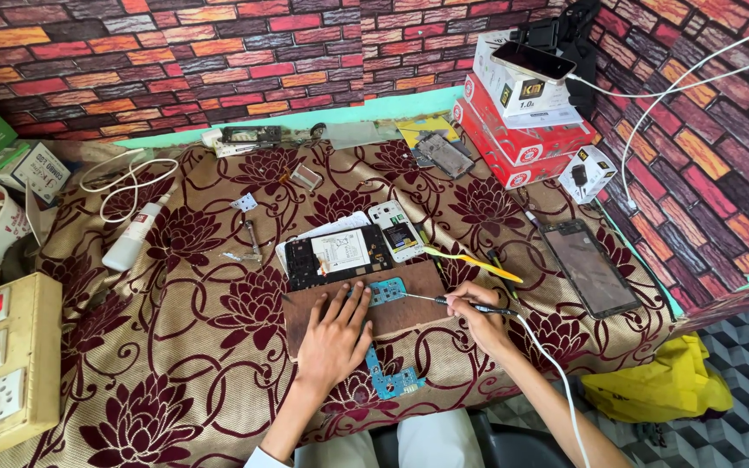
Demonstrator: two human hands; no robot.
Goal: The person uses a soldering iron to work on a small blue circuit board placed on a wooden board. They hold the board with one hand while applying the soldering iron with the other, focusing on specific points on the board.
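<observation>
My left hand [336, 334] lies flat on a brown wooden board [409, 314], fingers spread, its fingertips touching a small blue circuit board [387, 291]. My right hand [477, 314] grips a thin soldering iron [452, 302] with a white cable; its tip points left at that blue board. A second blue circuit board [389, 378] lies by my left wrist at the table's near edge. Just behind the wooden board rests an opened phone [337, 255] showing its dark frame and white battery.
A yellow toothbrush [470, 263] and a loose phone screen [589, 265] lie to the right. Stacked red and white boxes [522, 121] stand at the back right. A white tube [134, 234], cables, and a switch box [3, 360] are on the left.
</observation>
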